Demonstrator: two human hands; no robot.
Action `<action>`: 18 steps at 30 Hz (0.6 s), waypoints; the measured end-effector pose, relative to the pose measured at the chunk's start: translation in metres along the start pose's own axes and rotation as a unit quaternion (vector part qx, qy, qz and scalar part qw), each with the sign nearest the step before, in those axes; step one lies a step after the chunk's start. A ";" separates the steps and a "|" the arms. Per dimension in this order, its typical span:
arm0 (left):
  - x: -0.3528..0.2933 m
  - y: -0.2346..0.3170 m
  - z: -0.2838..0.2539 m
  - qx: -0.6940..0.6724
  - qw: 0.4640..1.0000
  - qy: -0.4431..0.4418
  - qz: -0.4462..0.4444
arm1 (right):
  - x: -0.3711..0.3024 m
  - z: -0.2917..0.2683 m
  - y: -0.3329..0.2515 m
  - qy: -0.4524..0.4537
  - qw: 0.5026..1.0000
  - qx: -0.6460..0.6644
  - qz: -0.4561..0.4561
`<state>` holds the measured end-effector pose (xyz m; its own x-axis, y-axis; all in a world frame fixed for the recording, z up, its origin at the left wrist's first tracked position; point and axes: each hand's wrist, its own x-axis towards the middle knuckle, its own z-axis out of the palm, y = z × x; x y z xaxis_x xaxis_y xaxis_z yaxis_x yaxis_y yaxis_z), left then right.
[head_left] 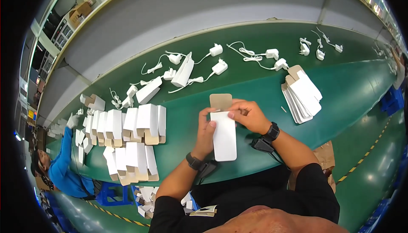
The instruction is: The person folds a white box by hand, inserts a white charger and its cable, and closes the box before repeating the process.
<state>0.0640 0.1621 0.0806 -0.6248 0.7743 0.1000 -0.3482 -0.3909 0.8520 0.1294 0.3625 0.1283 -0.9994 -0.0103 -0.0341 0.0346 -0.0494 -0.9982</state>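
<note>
A slim white cardboard box [224,141] is held over the green table in front of me, its brown inner flap [221,101] standing out at the far end. My left hand [205,132] grips the box's left edge, thumb on the white face. At the upper right corner, my right hand [250,116] pinches the box near the flap's fold, its thumb on top and fingers behind. Whatever may be inside the box is hidden. Right of my hands lies a fanned stack of flattened white boxes [301,97].
Rows of standing white boxes [146,120] with brown flaps fill the left of the table [255,90]. White power adapters with cables [219,66] lie along the back. A person in a blue sleeve [63,148] works at far left. A bin of white boxes [146,199] sits below the near edge.
</note>
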 end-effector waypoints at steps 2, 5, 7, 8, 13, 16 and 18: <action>0.003 -0.003 0.000 0.005 1.000 0.024 0.018 | 0.000 0.008 -0.007 0.031 0.996 -0.034 -0.079; 0.007 0.004 0.017 0.006 0.998 0.054 0.029 | -0.004 0.013 -0.014 0.110 0.960 -0.108 -0.235; 0.013 0.013 0.032 0.015 0.997 0.070 0.038 | -0.007 0.006 -0.020 0.103 0.963 -0.101 -0.230; 0.012 0.012 0.032 0.012 0.998 0.057 0.030 | -0.009 0.002 -0.024 0.106 0.963 -0.099 -0.229; 0.005 0.005 0.035 0.214 0.973 0.015 0.083 | -0.008 -0.015 -0.015 0.060 0.980 -0.126 -0.145; 0.006 -0.005 0.037 0.179 0.981 0.038 0.060 | -0.012 -0.023 -0.009 0.055 0.981 -0.090 -0.162; 0.008 -0.009 0.036 0.287 0.951 0.007 0.112 | -0.009 -0.029 -0.005 0.071 0.976 -0.110 -0.171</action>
<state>0.0875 0.1898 0.0918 -0.6494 0.6952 0.3082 0.2308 -0.2060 0.9509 0.1381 0.3921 0.1326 -0.9437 0.1089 0.3123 -0.2884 0.1912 -0.9382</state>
